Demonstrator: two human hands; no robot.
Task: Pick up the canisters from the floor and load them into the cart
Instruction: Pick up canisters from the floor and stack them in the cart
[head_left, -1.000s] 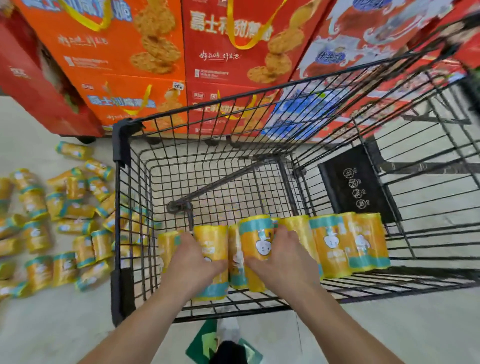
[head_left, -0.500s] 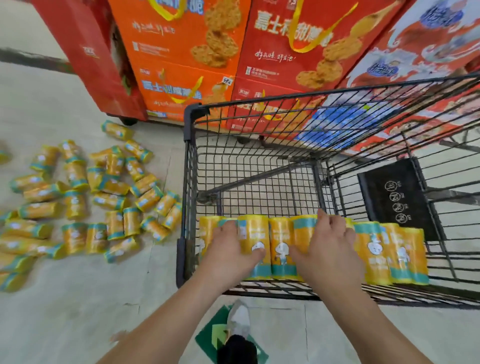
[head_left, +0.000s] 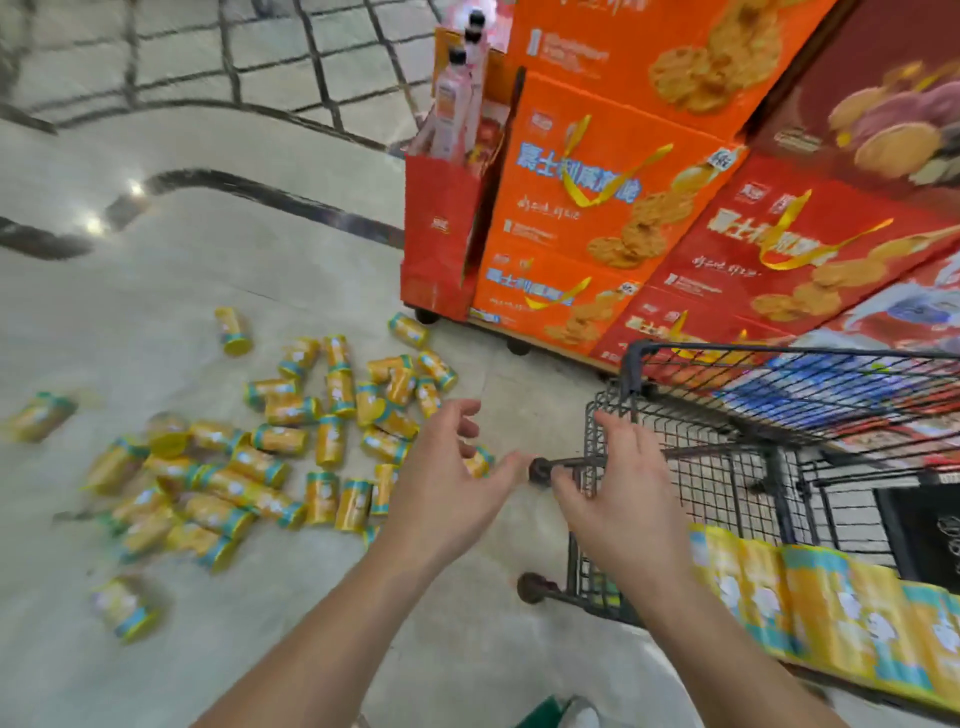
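Hands empty, left hand (head_left: 447, 483) and right hand (head_left: 618, 499) spread, above floor canisters (head_left: 291, 441), beside cart (head_left: 769, 467).

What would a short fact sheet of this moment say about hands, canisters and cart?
Cart: wire, a row of canisters inside
Left hand: open, empty, held out forward
Right hand: open, empty, in front of the cart's corner
Floor canisters: many yellow ones, scattered, mostly on their sides
Behind: stacked orange boxes
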